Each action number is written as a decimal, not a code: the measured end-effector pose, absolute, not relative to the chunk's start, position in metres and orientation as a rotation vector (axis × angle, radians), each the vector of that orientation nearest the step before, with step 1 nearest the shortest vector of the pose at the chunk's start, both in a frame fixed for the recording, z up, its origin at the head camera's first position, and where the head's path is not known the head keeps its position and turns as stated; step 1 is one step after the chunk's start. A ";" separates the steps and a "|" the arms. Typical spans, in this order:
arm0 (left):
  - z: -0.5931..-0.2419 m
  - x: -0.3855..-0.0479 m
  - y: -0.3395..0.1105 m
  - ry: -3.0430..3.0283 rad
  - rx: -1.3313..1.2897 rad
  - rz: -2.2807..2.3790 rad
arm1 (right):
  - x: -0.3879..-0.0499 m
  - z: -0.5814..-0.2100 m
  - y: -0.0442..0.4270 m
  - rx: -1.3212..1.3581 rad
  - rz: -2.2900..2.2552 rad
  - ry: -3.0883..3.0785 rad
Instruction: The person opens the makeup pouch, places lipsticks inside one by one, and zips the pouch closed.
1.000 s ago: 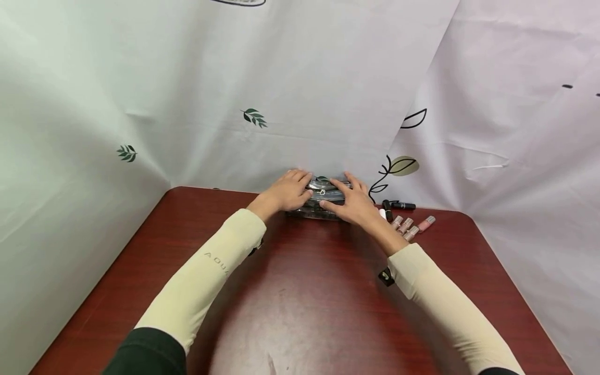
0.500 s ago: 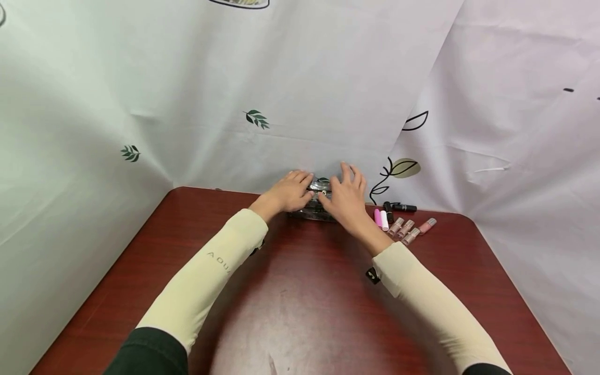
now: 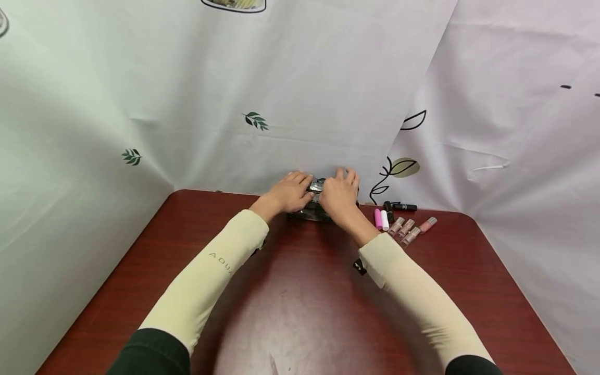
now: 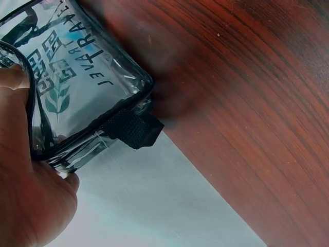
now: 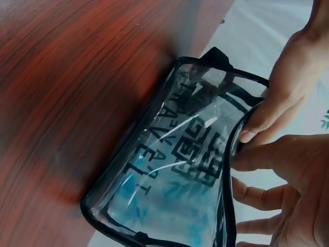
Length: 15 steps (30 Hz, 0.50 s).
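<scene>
A clear plastic zip pouch [image 5: 169,154] with black piping and dark "TRAVEL" lettering stands at the table's far edge, against the wall cloth. My left hand [image 3: 288,192] grips its left end, thumb in front and fingers behind; the left wrist view shows the pouch [image 4: 77,87] bulging beside that thumb. Over the middle of the top edge is my right hand [image 3: 338,197]. In the right wrist view this right hand [image 5: 293,190] has its thumb at the zipped edge and its fingers bent behind. The zipper pull is hidden from sight.
To the pouch's right lie a pink tube [image 3: 377,219], a white tube [image 3: 385,220], black tubes [image 3: 404,207] and several lip gloss tubes [image 3: 406,228]. The red-brown wooden table [image 3: 300,302] meets white patterned cloth [image 3: 197,104] at the back and sides.
My right hand has moved left along the pouch's top, from its right end to where the zipper pull was visible, and its fingers have bent in. My left hand has stayed put.
</scene>
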<state>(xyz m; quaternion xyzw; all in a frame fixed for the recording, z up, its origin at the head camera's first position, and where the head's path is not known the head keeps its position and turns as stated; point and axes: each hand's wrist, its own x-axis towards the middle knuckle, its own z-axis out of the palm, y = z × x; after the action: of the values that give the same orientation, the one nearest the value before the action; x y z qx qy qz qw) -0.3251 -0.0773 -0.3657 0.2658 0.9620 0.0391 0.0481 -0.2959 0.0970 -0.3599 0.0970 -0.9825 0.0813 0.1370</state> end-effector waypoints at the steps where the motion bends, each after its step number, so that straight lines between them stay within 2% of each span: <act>1: -0.366 -0.326 -0.077 2.932 0.813 0.125 | -0.296 -0.360 0.096 0.272 0.224 -2.843; 15: -0.367 -0.328 -0.076 2.938 0.810 0.105 | -0.297 -0.360 0.093 0.300 0.067 -2.841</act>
<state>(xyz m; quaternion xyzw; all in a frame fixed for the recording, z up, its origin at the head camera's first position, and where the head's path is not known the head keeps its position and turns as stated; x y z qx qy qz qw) -0.3279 -0.0762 -0.3672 0.2654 0.9624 0.0343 0.0462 -0.2972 0.0933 -0.3598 0.1041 -0.9842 0.0231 0.1416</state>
